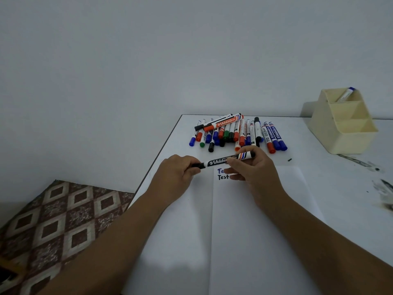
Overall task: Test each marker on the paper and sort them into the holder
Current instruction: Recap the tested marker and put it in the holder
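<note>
Both hands hold one black whiteboard marker [221,161] sideways above the flat white paper [255,231] on the desk [319,145]. The left hand [176,173] grips the black cap end. The right hand [253,165] curls round the smooth round body. "Test" [223,177] is written just under it. Farther back lies a pile of markers [236,133]. A cream plastic holder [342,124] with one blue marker [345,95] stands far right.

"Whiteboard" on marker [221,161], "Test" on paper [255,231]
</note>
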Action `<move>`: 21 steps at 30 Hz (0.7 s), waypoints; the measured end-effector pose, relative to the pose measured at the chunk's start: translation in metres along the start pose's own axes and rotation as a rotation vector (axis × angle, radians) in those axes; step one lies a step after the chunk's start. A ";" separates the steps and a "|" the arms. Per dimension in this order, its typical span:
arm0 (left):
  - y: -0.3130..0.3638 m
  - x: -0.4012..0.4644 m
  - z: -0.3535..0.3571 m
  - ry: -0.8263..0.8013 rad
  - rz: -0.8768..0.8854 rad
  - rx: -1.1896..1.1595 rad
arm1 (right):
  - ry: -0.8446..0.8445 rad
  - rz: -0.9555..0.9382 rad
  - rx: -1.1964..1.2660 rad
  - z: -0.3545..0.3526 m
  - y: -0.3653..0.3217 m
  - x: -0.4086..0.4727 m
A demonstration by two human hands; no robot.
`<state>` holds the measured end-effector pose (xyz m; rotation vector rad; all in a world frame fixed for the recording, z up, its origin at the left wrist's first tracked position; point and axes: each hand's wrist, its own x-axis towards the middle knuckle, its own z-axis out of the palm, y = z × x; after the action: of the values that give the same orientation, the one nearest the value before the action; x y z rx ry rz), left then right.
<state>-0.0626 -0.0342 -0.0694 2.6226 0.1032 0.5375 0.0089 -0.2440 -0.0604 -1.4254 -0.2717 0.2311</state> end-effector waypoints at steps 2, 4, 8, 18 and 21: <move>-0.001 0.001 0.001 -0.009 0.002 0.000 | -0.019 -0.016 -0.032 0.000 0.001 -0.001; -0.001 0.001 0.001 -0.012 -0.005 -0.020 | -0.025 -0.033 -0.048 0.001 0.001 -0.003; -0.002 0.000 0.000 -0.016 0.013 -0.043 | -0.037 -0.050 -0.077 0.000 0.000 -0.004; 0.004 -0.004 -0.002 0.044 0.095 -0.071 | -0.048 -0.067 -0.136 0.000 0.001 -0.004; 0.007 -0.005 -0.004 0.016 0.066 -0.069 | -0.061 -0.055 -0.155 -0.001 0.001 -0.003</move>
<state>-0.0689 -0.0392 -0.0649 2.5625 0.0038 0.5750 0.0065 -0.2460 -0.0614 -1.5639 -0.3853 0.2123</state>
